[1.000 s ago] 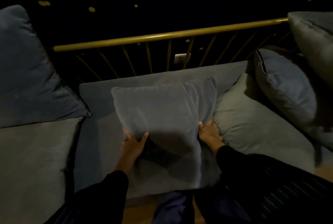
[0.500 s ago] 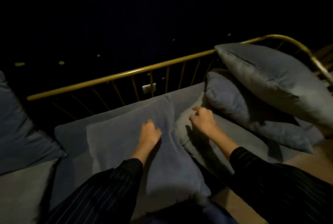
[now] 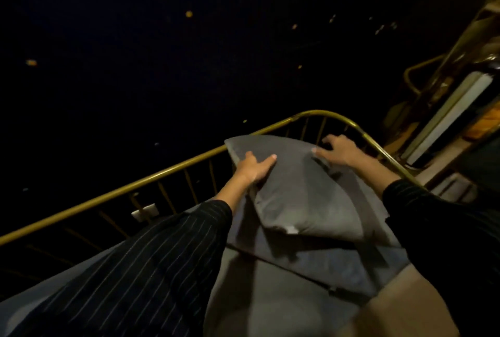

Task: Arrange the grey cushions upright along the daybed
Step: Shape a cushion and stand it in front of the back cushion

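head view: left hand (image 3: 254, 168) and right hand (image 3: 338, 151) clasp grey cushion (image 3: 305, 196), fingers curled over its top.

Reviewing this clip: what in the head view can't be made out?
- Lower cushions: covered by the top grey fabric cushion; count unclear.
- Left hand and right hand finger grip: fingertips wrap behind the cushion edge.
- Beyond the curved brass daybed rail: darkness.
- Rest of the daybed: cut off by the frame edge and striped sleeve.

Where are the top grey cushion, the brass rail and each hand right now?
top grey cushion (image 3: 303, 196), head view, middle of its face.
brass rail (image 3: 162, 172), head view, top bar.
left hand (image 3: 255, 167), head view, back of hand.
right hand (image 3: 339, 151), head view, back of hand.
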Action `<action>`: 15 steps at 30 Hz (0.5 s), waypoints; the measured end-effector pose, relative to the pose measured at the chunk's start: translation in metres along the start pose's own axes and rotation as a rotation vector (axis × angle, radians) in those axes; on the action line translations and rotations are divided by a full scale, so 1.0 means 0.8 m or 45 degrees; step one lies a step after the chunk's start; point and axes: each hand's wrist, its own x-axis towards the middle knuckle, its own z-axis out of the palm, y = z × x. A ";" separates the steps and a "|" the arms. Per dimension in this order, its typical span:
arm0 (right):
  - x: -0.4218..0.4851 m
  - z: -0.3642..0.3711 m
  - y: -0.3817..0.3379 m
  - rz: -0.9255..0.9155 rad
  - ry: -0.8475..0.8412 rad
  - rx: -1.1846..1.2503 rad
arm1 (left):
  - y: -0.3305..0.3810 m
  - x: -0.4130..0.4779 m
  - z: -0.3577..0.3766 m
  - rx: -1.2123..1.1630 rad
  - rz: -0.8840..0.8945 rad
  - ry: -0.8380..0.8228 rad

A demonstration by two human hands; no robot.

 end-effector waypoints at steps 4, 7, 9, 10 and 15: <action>0.033 0.035 0.080 0.182 -0.344 0.216 | -0.001 0.049 0.033 -0.133 -0.227 0.019; 0.054 0.056 0.103 0.206 -0.373 0.463 | -0.025 0.072 0.038 -0.356 -0.307 0.117; 0.066 0.061 0.113 0.242 -0.333 0.619 | -0.037 0.056 0.043 -0.443 -0.318 0.198; 0.071 0.061 0.119 0.289 -0.322 0.746 | -0.045 0.044 0.046 -0.472 -0.315 0.229; 0.082 0.088 0.153 0.432 -0.494 1.189 | -0.119 -0.004 0.039 -0.565 -0.393 0.111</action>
